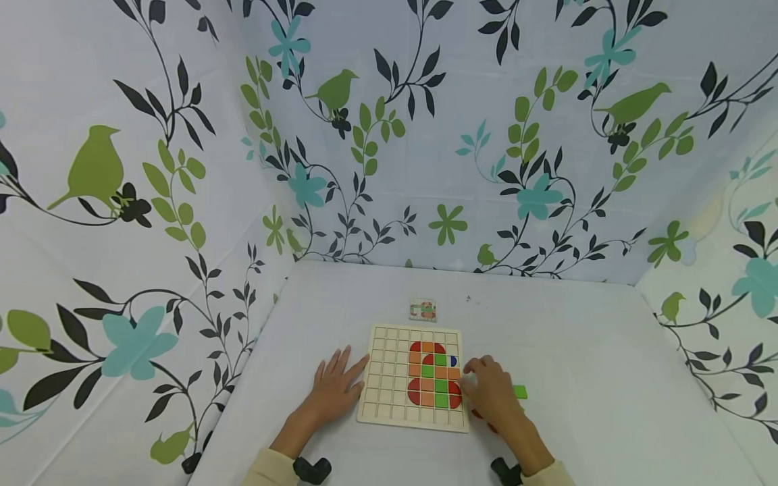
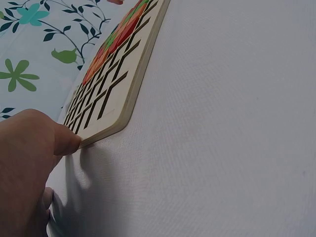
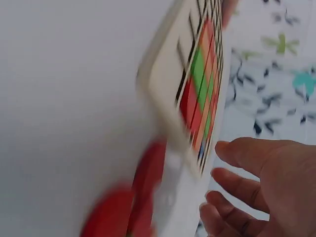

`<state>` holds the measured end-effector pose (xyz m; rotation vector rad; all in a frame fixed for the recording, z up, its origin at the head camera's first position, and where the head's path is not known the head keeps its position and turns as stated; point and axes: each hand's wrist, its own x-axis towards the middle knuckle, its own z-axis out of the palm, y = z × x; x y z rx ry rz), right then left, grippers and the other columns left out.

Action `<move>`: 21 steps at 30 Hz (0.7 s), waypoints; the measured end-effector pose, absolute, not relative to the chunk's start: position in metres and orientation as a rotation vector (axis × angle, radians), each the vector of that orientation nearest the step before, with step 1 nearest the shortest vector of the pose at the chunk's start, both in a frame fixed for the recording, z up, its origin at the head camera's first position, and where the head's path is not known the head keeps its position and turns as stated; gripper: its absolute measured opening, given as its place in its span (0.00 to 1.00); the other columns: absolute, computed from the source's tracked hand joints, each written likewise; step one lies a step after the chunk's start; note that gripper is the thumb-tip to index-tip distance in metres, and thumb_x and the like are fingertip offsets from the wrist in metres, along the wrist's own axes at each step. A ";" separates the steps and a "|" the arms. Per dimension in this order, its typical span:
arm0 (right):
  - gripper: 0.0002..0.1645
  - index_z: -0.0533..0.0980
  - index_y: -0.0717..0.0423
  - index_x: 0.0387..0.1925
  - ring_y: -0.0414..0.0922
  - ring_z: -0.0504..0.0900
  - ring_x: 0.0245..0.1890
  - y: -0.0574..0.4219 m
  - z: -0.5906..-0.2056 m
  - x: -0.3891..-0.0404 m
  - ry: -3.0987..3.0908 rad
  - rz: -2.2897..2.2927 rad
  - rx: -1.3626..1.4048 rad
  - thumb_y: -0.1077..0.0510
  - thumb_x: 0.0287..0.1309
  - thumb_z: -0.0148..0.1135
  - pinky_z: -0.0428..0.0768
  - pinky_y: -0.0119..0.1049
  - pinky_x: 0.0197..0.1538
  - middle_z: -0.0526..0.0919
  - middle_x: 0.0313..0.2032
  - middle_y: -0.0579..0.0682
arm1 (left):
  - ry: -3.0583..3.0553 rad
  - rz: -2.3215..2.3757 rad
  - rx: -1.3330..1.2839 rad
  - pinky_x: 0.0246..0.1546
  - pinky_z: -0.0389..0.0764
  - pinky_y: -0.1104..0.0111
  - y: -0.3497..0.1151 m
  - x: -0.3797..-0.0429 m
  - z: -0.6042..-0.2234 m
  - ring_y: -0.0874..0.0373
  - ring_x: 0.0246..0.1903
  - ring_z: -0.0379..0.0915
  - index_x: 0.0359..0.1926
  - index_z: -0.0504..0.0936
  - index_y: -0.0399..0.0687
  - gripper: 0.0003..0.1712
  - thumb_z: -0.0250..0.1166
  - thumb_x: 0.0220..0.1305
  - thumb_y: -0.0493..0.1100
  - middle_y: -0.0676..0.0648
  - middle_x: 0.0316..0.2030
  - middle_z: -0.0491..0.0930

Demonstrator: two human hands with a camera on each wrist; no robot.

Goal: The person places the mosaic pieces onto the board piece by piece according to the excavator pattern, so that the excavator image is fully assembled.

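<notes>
A wooden grid board (image 1: 387, 378) lies on the table, its right half filled with red, orange and green pieces and one dark blue half-round piece (image 1: 452, 361) near the right edge. My left hand (image 1: 333, 391) rests on the table with fingers spread; in the left wrist view its thumb (image 2: 66, 140) touches the board's edge. Beside the board's right edge is my right hand (image 1: 491, 391), fingers loosely bent. The right wrist view shows nothing between its thumb and fingers. Loose red pieces (image 3: 150, 168) lie by the board, blurred there and partly hidden by the hand in the head view.
A small picture card (image 1: 422, 310) with a coloured pattern lies behind the board. One loose green piece (image 1: 519, 392) pokes out to the right of my right hand. Patterned cloth (image 1: 450, 155) hangs around the white table (image 1: 583, 351) at the back and sides.
</notes>
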<state>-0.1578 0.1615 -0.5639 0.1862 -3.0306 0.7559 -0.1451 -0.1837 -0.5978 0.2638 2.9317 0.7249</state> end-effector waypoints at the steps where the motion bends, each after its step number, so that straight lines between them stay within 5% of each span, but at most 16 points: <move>1: 0.13 0.81 0.55 0.44 0.52 0.77 0.44 0.173 -0.563 -0.160 -3.049 0.724 0.124 0.53 0.64 0.74 0.80 0.53 0.50 0.81 0.46 0.56 | 2.932 0.725 0.262 0.77 0.42 0.32 -0.184 -0.145 -0.598 0.33 0.82 0.42 0.80 0.67 0.57 0.33 0.56 0.78 0.51 0.35 0.83 0.51; 8: 0.31 0.73 0.73 0.47 0.56 0.77 0.35 0.244 -0.556 -0.168 -3.211 0.598 -0.055 0.48 0.63 0.73 0.82 0.54 0.38 0.79 0.39 0.65 | 2.945 0.718 0.263 0.77 0.43 0.32 -0.186 -0.145 -0.601 0.33 0.82 0.42 0.80 0.66 0.58 0.32 0.56 0.79 0.51 0.35 0.83 0.51; 15: 0.14 0.73 0.72 0.42 0.52 0.78 0.34 0.256 -0.557 -0.168 -3.197 0.774 0.038 0.65 0.65 0.69 0.81 0.49 0.37 0.77 0.36 0.64 | 2.961 0.737 0.289 0.76 0.44 0.31 -0.188 -0.144 -0.599 0.31 0.82 0.43 0.80 0.67 0.56 0.32 0.56 0.78 0.50 0.34 0.82 0.52; 21: 0.18 0.76 0.73 0.51 0.54 0.79 0.42 0.250 -0.568 -0.174 -3.102 0.966 0.049 0.67 0.64 0.69 0.84 0.49 0.43 0.78 0.45 0.68 | 2.952 0.778 0.321 0.75 0.42 0.29 -0.187 -0.145 -0.602 0.29 0.81 0.43 0.80 0.67 0.54 0.33 0.55 0.78 0.50 0.32 0.81 0.53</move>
